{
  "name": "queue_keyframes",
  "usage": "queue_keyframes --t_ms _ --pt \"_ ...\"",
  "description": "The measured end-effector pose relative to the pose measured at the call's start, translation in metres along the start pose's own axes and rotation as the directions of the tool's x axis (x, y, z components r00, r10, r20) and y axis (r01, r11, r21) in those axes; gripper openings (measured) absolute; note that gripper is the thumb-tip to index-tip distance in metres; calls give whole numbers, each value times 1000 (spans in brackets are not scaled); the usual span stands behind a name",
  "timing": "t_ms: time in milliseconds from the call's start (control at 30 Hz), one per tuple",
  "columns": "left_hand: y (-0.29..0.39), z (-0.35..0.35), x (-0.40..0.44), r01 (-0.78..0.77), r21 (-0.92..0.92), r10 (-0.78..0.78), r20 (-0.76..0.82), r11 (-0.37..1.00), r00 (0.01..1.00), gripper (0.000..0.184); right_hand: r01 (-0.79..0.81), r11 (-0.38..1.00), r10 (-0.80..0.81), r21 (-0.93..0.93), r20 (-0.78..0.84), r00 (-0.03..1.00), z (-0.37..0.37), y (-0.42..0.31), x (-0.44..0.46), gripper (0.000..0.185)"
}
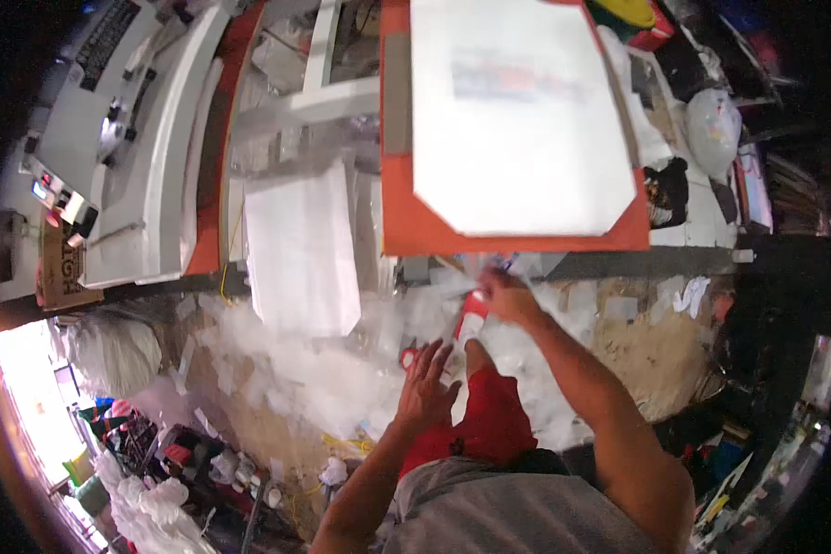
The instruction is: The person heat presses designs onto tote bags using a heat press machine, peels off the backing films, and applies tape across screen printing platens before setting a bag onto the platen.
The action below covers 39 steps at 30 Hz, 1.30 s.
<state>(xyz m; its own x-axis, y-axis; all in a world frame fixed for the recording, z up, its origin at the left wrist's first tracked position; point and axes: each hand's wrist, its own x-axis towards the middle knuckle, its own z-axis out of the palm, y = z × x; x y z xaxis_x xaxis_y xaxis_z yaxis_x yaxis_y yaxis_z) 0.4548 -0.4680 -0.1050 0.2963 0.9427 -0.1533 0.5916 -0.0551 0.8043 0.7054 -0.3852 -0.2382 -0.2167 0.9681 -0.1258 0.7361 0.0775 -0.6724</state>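
Note:
My left hand [425,383] is held low in front of my body, fingers stretched out, with nothing seen in it. My right hand [506,297] reaches to just below the front edge of an orange-red board [415,231]. Its fingers are blurred, and a piece of something whitish with blue marks shows beside them; whether they grip it I cannot tell. On the board lies a large white sheet [517,157] with cut-off front corners and a blurred print. To the left of the board, a stack of white sheets or bags [300,249] hangs over the table edge.
A white machine frame [171,148] with a second orange-red strip stands at the left. Many white scraps [286,369] cover the floor around my legs. A filled white plastic bag [713,122] sits at the right, and a cluttered heap [222,457] lies at the lower left.

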Motion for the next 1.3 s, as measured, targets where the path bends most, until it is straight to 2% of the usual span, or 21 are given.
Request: queue_keyframes --t_ms 33,100,167,200,233,300,333,367,400,467,533,633,700,733,833,933,1000,1133,1200,1233,1300 --pt "25 -9 23 -90 50 91 -5 995 996 44 -94 995 83 42 212 974 -43 -49 -12 22" --pt "48 -16 52 -196 101 199 -16 975 980 46 67 982 -92 179 132 987 -114 -111 -35 22" --pt "50 -28 75 -281 48 262 240 958 935 45 17 980 -37 198 95 995 -182 -130 -38 21" --pt "61 -41 90 -86 -196 153 359 977 921 42 -42 971 25 234 75 997 -212 -133 -41 20" --pt "87 -59 101 -67 -179 125 339 982 933 42 -44 954 54 298 -23 998 -238 -134 -41 12" --pt "102 -70 124 -216 -251 282 269 944 921 47 3 813 87 582 -127 988 -273 -117 -30 7" --pt "116 -79 137 -197 -237 258 262 951 930 48 16 815 78 579 -136 988 -285 -113 -19 7" --pt "130 -88 150 -181 -223 236 251 958 939 49 50 805 141 591 -273 952 -296 -108 -5 6" --pt "116 -75 166 -143 -548 273 162 824 948 45 86 795 205 601 -400 893 -305 -102 9 5" --pt "155 -106 203 -27 -300 60 101 954 993 36 131 713 271 689 -443 854 -314 -92 43 7" --pt "142 -103 248 -68 -548 37 -67 834 997 27 179 621 341 763 -468 815 -319 -80 77 10" --pt "140 -108 315 -100 -501 -10 -212 860 977 25 147 686 384 712 -526 759 -322 -67 106 20" --pt "133 -106 356 -37 -170 -22 -333 985 943 30 74 964 158 257 -771 617 -323 -67 112 32" --pt "139 -107 368 -41 -172 -20 -338 984 941 30 24 1000 -8 10 -765 644 -325 -63 111 40" --pt "150 -103 391 1 -137 -46 -325 991 945 35 15 979 -145 -202 -647 748 -325 -66 112 46" --pt "152 -95 408 -10 -8 6 -372 1000 928 35 -29 954 -141 -298 -531 835 -315 -62 119 55" --pt "149 -91 410 24 -44 -39 -381 999 924 37 -58 939 -97 -340 -422 902 -307 -52 123 62" --pt "145 -90 391 66 -179 -128 -363 982 923 39 -50 937 -119 -346 -449 886 -299 -46 123 63" --pt "144 -91 368 -249 262 350 -481 932 804 46 -91 924 -100 -372 -465 879 -298 -46 126 63" --pt "148 -91 356 -250 266 353 -484 931 800 46 -87 924 -105 -372 -468 878 -299 -47 127 63" --pt "153 -88 332 -255 509 454 -318 822 832 45 -108 918 -94 -383 -472 876 -297 -48 124 63"
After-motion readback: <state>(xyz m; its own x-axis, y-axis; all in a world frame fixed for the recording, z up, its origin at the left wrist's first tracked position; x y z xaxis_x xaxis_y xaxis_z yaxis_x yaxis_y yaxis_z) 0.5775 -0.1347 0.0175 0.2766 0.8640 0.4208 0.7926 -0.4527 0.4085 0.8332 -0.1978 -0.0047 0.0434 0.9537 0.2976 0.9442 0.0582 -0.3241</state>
